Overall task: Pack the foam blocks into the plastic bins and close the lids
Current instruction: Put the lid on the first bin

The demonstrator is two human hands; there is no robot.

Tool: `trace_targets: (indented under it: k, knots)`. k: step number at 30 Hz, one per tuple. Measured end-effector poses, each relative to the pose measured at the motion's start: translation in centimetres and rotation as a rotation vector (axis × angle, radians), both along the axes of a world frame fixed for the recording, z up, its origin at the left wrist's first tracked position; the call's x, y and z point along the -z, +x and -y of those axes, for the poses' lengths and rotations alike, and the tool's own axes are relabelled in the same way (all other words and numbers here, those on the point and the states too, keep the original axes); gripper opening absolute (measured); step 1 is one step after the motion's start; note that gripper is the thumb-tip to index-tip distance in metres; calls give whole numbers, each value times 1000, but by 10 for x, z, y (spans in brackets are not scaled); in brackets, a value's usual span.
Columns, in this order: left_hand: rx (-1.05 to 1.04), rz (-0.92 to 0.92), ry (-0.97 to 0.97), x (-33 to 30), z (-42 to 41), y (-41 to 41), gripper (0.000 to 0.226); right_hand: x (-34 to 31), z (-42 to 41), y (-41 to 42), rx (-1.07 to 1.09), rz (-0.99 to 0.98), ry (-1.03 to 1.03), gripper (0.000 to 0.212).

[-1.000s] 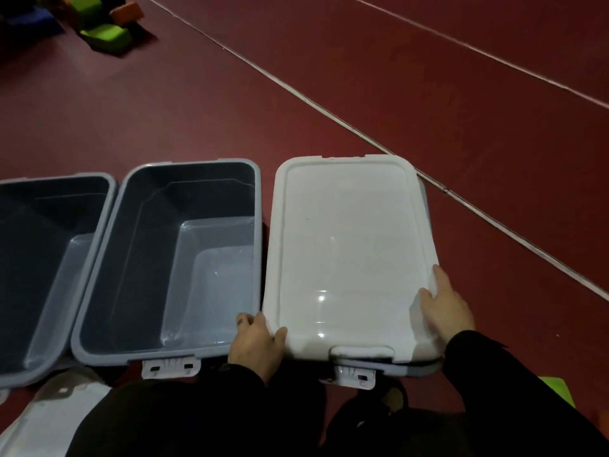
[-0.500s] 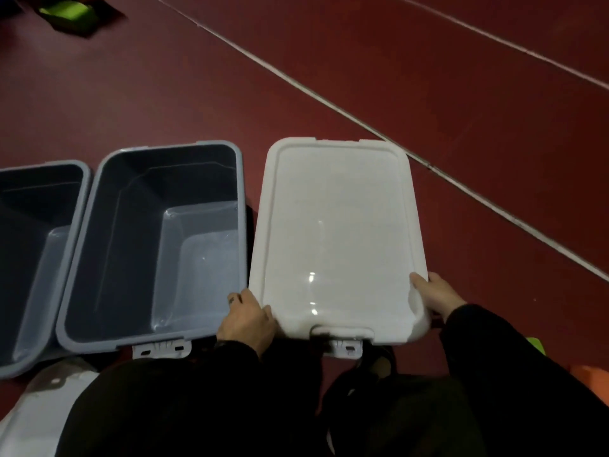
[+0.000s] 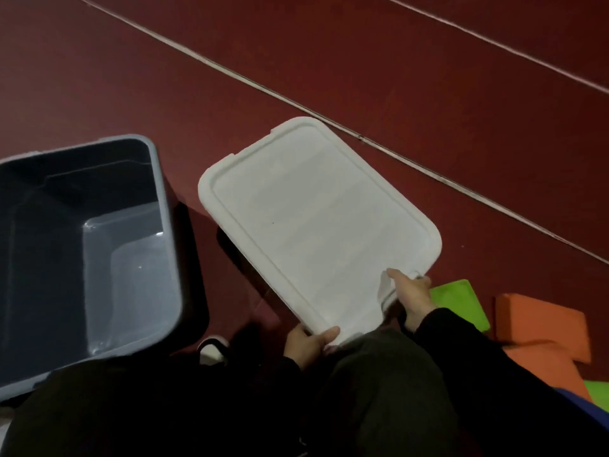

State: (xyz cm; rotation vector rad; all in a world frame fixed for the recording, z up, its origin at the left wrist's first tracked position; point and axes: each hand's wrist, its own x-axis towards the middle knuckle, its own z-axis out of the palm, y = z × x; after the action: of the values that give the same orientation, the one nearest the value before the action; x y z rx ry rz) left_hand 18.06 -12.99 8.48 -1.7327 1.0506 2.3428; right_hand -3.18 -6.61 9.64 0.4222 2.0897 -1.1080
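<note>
A white plastic lid (image 3: 316,219) hangs tilted above the dark red floor, turned so its far end points up and left. My left hand (image 3: 308,346) grips its near corner with the thumb on top. My right hand (image 3: 412,293) holds the near right edge, fingers curled round the rim by the latch notch. An open grey bin (image 3: 164,206) with nothing inside stands on the floor at the left. A green foam block (image 3: 461,301) and an orange foam block (image 3: 540,328) lie on the floor at the right, beside my right sleeve.
White seam lines (image 3: 296,103) cross the floor diagonally. Another green foam piece (image 3: 593,394) shows at the lower right edge. A white shoe tip (image 3: 212,349) pokes out between the bin and my dark-clothed knees (image 3: 379,390).
The lid has come off the right bin and swung right and rotated, both hands still on it. The view has shifted right; the far-left bin left the frame and foam blocks appeared at right.
</note>
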Motion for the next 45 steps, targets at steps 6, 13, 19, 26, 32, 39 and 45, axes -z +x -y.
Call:
trace_targets:
  k: [6, 13, 19, 26, 32, 39, 45]
  knots:
    - [1009, -252, -473, -14, -22, -62, 64, 9, -30, -39, -133, -315, 121, 70]
    - [480, 264, -1485, -1, 144, -53, 46, 39, -59, -36, 472, -204, -181, 64]
    - [249, 336, -883, 17, 269, -34, 53, 26, -38, -32, 370, -514, 78, 38]
    - [102, 331, -856, 48, 290, 6, 60, 44, -17, -28, 124, -786, 176, 23]
    - [75, 391, -772, 39, 197, 14, 58, 30, -48, -53, -119, -873, 434, 10]
    - [-40, 196, -497, 29, 187, 8, 102, 39, -88, -47, -292, -775, 422, 56]
    - [-156, 37, -461, 12, 207, 7, 59, 33, -70, -52, -304, -707, 332, 64]
